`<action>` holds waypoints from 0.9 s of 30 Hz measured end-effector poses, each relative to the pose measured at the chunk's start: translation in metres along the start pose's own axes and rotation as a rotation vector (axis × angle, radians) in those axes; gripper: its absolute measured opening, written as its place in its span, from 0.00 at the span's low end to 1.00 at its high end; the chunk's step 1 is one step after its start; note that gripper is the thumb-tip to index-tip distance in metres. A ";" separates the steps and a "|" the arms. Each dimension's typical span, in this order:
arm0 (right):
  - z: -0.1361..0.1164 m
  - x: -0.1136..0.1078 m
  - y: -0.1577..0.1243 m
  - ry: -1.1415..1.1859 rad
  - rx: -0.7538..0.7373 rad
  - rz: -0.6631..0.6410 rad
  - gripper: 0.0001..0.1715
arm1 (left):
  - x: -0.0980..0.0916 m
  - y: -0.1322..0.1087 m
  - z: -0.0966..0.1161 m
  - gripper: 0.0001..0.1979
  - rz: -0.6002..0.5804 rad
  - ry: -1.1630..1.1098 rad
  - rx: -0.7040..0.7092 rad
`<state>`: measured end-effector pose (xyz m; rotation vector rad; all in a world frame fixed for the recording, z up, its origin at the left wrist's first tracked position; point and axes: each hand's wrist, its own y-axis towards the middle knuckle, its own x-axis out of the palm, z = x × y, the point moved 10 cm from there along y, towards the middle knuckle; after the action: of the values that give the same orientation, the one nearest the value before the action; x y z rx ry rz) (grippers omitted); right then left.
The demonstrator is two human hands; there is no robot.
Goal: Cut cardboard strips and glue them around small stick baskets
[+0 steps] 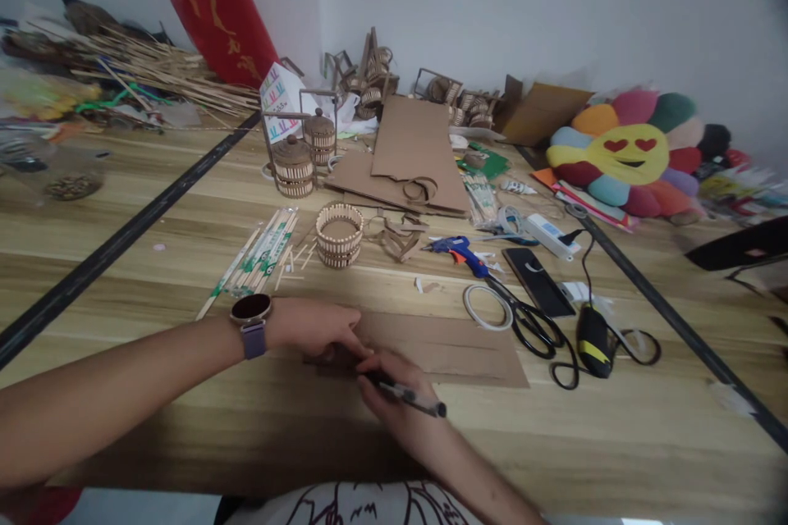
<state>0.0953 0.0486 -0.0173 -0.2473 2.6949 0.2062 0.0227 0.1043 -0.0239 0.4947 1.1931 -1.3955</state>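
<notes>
My right hand (397, 394) is closed round a dark pen (410, 396), its tip end hidden by my fingers, low over a flat piece of cardboard (455, 344). Long thin lines run across that cardboard. My left hand (320, 328), with a watch (251, 310) on the wrist, rests on the cardboard's left part, fingers stretched out and touching or nearly touching my right fingertips. Something dark lies beneath the left fingers; I cannot tell what. Just beyond the hands stands a small round basket (340, 236) made of short wooden sticks.
To the right lie a roll of tape (488, 308), scissors (530, 324), a blue glue gun (460, 253), a phone (538, 282) and a corded black-and-yellow tool (594, 342). Packed sticks (264, 250) lie left of the basket. Behind are lidded baskets (293, 168), cardboard sheets (412, 139) and a flower cushion (631, 152).
</notes>
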 end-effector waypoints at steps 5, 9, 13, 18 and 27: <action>0.033 -0.065 -0.028 -0.108 0.178 0.093 0.10 | -0.001 -0.002 -0.002 0.34 0.008 0.017 -0.021; 0.042 -0.129 -0.053 -0.272 0.266 0.175 0.15 | -0.002 -0.003 -0.002 0.33 -0.018 0.029 -0.043; 0.033 -0.162 -0.060 -0.431 0.189 0.258 0.17 | -0.003 -0.004 -0.001 0.33 -0.040 0.034 -0.060; 0.033 -0.122 -0.043 -0.683 -0.162 0.010 0.13 | -0.004 -0.009 0.003 0.30 0.030 0.003 -0.069; 0.035 -0.110 -0.023 -0.902 -0.289 -0.118 0.05 | -0.037 -0.036 0.008 0.17 0.488 0.088 -0.090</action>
<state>0.2119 0.0478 -0.0044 -0.3044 1.7482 0.5269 0.0020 0.1078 0.0238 0.7333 1.1058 -0.9069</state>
